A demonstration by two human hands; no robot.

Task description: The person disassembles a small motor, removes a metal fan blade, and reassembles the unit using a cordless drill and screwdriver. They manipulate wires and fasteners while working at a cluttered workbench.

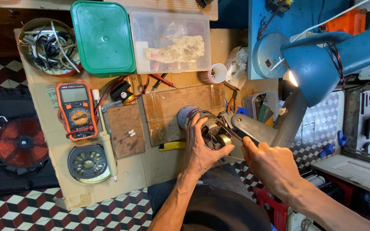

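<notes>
Both hands worked one small electric motor [208,130] at the worktop's [129,171] near edge: left hand [201,149] clamped around it, right hand [266,160] pinching a thin probe [228,129] against its end, apparently mid-repair, needing steadiness.

An orange multimeter [77,110] lies at the left of the tabletop [142,171], its grey rectangular screen [74,94] at the far end. Just left of it sits a small pale green label [52,96]. Farther off stand a green-lidded box [103,37] and, to its right, a clear plastic box [170,42].
</notes>
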